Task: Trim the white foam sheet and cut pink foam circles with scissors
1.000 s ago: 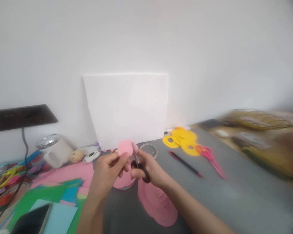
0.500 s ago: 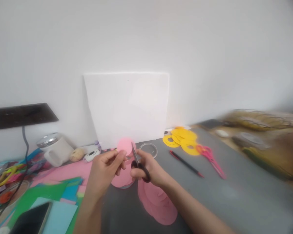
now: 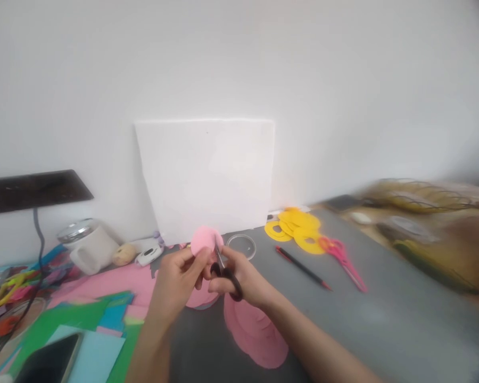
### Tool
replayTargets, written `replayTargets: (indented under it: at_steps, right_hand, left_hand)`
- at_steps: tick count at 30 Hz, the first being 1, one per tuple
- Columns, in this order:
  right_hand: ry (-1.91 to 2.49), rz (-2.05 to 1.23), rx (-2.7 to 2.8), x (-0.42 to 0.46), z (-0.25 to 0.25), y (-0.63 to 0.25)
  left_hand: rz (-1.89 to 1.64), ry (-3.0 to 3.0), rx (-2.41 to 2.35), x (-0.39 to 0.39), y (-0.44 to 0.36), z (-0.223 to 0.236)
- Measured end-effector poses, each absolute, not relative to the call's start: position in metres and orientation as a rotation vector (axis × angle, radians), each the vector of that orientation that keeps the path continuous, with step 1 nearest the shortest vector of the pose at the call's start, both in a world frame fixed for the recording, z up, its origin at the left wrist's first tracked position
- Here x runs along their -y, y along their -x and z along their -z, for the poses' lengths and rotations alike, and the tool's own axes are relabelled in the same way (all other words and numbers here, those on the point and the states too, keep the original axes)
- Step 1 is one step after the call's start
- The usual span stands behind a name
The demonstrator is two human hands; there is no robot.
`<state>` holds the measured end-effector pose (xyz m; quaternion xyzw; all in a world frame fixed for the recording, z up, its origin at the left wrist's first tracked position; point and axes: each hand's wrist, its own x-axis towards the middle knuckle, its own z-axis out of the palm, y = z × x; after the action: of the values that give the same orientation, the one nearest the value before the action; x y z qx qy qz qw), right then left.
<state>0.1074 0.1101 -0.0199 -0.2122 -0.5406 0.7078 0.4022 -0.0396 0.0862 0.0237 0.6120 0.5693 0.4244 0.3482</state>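
Note:
Pinched in my left hand [image 3: 179,274] is a pink paper circle [image 3: 203,239], held up above the dark table. My right hand [image 3: 241,276] grips a pair of dark-handled scissors [image 3: 232,282], with thumb and fingers in the loops. The scissor blades point up and away from me, at the right edge of the circle. Below my right wrist lie overlapping pink paper discs [image 3: 259,340]. More pink paper [image 3: 203,297] lies beneath my hands, partly hidden by them.
Yellow paper rings [image 3: 309,240], a black-and-red pencil [image 3: 303,267] and pink scissors [image 3: 345,261] lie to the right. A clear ring [image 3: 242,247] rests behind my hands. A white board [image 3: 207,175] leans on the wall. At left are a mug [image 3: 93,247], coloured sheets [image 3: 66,319] and a phone [image 3: 50,361].
The scissor blades have come up against the paper circle's right edge. My left hand has shifted slightly right and turned the circle a little; the whole view has moved slightly.

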Motion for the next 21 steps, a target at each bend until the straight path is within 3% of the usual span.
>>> replayTargets:
  at_steps: [6,21]
  right_hand:
    - [0.407,-1.764,1.355,-0.1122,0.0222,-0.1082]
    - [0.549,-1.766,1.399,-0.1100,0.0170,-0.1102]
  left_hand:
    - [-1.056,-1.630,-1.472,-0.0878,0.0389,-0.0239]
    - [-1.115,-1.583,-1.479,-0.0831,0.0416,-0.0297]
